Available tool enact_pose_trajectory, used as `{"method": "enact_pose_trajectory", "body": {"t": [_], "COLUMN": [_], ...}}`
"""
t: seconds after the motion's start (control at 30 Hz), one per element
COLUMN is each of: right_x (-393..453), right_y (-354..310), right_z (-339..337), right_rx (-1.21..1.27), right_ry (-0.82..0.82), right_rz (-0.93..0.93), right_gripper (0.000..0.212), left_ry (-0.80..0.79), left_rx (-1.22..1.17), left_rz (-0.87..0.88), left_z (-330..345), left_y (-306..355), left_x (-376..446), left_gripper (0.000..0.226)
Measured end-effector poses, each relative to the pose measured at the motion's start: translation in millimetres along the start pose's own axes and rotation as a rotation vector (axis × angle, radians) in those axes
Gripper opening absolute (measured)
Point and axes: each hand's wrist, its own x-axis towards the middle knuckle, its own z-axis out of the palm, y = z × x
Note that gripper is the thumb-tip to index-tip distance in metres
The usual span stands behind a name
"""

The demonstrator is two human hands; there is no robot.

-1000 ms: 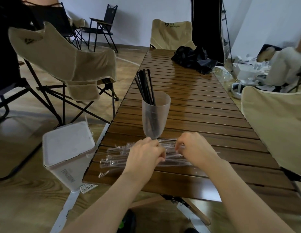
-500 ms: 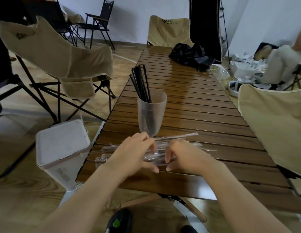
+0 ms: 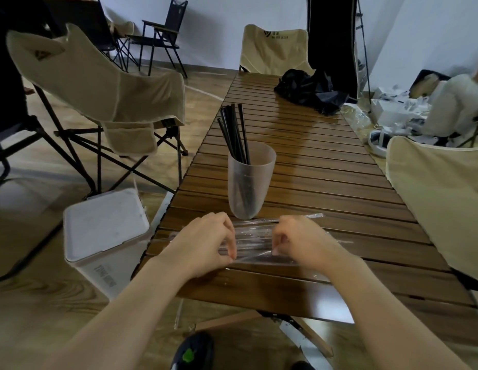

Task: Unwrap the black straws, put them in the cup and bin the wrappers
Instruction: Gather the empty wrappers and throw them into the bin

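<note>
A heap of clear wrappers (image 3: 255,240) is seen lying across the slatted wooden table (image 3: 326,166), close to its near edge and just in front of the cup (image 3: 250,182). The heap is gripped at 2 places: the left hand (image 3: 206,243) is curled over its left part, with thumb and fingertips pinched together on the film, and the right hand (image 3: 303,241) is curled over its right part, fingers bent down onto the plastic. Between the 2 hands a short stretch of crinkled film is left showing. Whether any wrapped straw is still enclosed in the heap cannot be told — the film is glossy and blurred.

The cup, a frosted translucent tumbler, is stood upright near the left edge of the table, just beyond the hands. Several black straws (image 3: 234,133) are held in it, leaned toward its left rim and projecting well above it.

A white bin (image 3: 105,233) with its lid shut is placed on the floor beside the near left corner of the table. A crumpled black cloth (image 3: 310,89) is lain at the far right corner. Beige folding chairs are set around — 1 (image 3: 99,84) off the left edge, 1 (image 3: 275,49) at the far end, 1 (image 3: 440,198) off the right edge.
</note>
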Motion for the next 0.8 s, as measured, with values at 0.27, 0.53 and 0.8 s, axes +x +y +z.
{"method": "enact_pose_trajectory", "body": {"t": [0.27,0.53,0.8], "right_x": [-17.3,-27.4,-7.5], "right_y": [28.6,17.2,3.8], "right_z": [-29.5,-16.8,3.4], "right_rx": [0.005,-0.002,-0.024], "right_ry": [0.014,-0.165,-0.094], "right_rz": [0.133,0.132,0.057], "right_gripper": [0.022,0.03,0.027], "left_ry": [-0.066,0.015,0.02], "left_rx": [0.052,0.038,0.047], "left_rz": [-0.024,-0.04,-0.046], "left_z": [1.3,6.5,11.0], "left_y": [-1.1,-0.1,0.7], "left_x": [1.1,3.7,4.8], "left_gripper": [0.048,0.022,0.036]}}
